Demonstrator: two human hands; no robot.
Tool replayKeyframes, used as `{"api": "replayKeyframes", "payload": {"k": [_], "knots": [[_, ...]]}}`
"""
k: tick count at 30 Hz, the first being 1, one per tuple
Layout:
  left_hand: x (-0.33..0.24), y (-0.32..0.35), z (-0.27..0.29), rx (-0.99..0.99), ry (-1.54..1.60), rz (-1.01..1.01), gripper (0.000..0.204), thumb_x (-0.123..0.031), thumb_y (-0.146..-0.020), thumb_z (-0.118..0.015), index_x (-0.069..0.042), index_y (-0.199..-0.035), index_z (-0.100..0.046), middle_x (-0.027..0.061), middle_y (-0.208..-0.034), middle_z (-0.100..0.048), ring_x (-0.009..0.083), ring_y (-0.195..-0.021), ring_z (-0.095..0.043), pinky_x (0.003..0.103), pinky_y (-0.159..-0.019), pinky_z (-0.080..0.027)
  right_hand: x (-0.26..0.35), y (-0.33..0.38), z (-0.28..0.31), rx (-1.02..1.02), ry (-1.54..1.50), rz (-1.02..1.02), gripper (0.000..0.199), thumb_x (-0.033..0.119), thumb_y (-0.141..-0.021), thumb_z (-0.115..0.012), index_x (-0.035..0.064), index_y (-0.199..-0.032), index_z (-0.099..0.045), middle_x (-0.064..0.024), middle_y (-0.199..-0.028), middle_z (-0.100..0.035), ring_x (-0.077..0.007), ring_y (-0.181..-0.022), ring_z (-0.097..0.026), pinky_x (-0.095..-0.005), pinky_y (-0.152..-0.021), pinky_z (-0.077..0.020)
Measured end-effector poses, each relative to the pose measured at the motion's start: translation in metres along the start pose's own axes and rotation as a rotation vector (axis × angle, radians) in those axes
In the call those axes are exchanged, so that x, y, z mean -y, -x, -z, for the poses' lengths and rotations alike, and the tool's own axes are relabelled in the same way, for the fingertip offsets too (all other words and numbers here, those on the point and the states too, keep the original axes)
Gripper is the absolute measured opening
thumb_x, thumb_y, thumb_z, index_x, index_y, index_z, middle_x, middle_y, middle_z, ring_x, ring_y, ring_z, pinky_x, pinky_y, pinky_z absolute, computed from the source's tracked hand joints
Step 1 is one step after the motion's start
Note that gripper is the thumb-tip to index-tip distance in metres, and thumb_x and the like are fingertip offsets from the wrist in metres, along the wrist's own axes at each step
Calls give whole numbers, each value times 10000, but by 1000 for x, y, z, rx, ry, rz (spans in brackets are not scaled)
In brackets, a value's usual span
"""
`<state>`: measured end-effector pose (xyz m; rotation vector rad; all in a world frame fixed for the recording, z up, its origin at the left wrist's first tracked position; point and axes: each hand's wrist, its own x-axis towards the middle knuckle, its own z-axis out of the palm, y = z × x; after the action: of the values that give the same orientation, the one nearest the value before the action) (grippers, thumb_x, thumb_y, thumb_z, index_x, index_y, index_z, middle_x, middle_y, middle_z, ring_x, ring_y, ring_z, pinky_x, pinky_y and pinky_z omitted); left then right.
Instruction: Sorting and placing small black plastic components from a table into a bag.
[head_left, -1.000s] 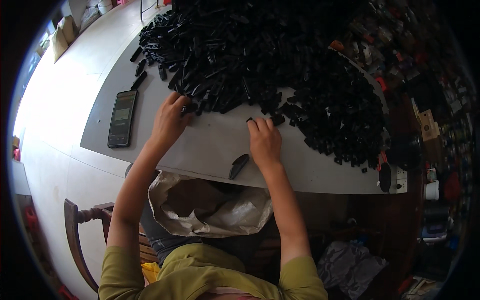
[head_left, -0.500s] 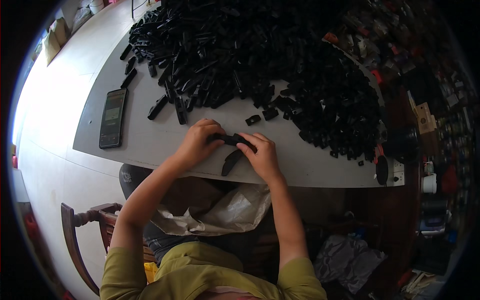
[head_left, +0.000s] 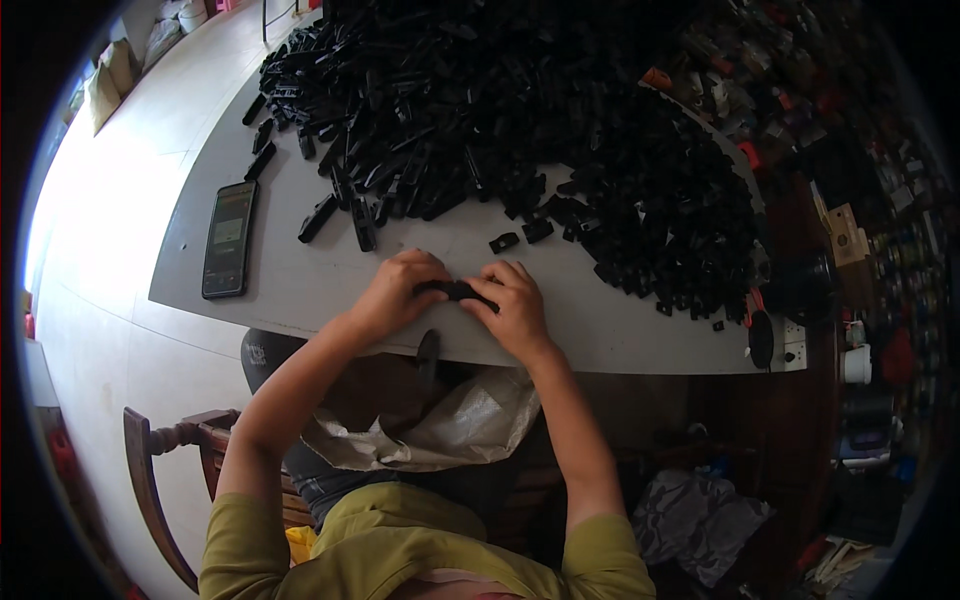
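Note:
Near the front edge of the table, my left hand [head_left: 402, 292] and my right hand [head_left: 512, 308] pinch a dark elongated plastic part [head_left: 458, 291] from its two ends. My fingers cover both ends, so its full shape is hidden. A second slim black part [head_left: 428, 348] is at the table's front edge, below my hands and above the sack's opening. Whether it rests on the edge or is falling cannot be made out. Beyond my hands, two small black blocks [head_left: 504, 242] lie apart from a big heap of black plastic parts [head_left: 450, 120].
The grey table [head_left: 290, 285] has a rounded left side. A phone [head_left: 229, 238] lies at its left. An open woven sack [head_left: 470, 425] hangs at my lap. A wooden chair [head_left: 150, 470] stands lower left, and a power strip [head_left: 794, 345] sits at the right corner.
The slim black part has moved left and toward me, from the tabletop to the edge over the sack. Both hands have come slightly nearer with the part between them.

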<state>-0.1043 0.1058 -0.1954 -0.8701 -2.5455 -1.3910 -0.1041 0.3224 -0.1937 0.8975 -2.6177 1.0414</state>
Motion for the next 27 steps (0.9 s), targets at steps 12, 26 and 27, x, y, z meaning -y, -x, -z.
{"api": "replayKeyframes", "payload": {"k": [12,26,27], "knots": [[3,9,62,-132,-481,140,325,-13,-715,-678,-60,-1034,-634,74,-946,-580,261,-902,-588,379,-791,-488,-21,-10,5,-94,258,-86,294,32,-892,-570,71,-1182,-600,-64,-1075,-637,-229,-853,-644,-307,-745,-529],[3,-13,8,-29,135,222,239,-11,-706,-737,-17,-943,-700,123,-972,-642,299,-927,-615,354,-831,-487,-5,-7,11,-54,2,-166,334,123,-740,-778,49,-1058,-710,-53,-867,-573,-166,-724,-549,-288,-657,-464],[5,-14,7,-28,136,222,239,-11,-706,-737,-17,-943,-700,123,-972,-642,299,-927,-615,354,-831,-487,-8,-6,12,-39,-10,-141,340,112,-720,-784,57,-1049,-717,-48,-875,-571,-174,-766,-551,-299,-684,-468]]}}
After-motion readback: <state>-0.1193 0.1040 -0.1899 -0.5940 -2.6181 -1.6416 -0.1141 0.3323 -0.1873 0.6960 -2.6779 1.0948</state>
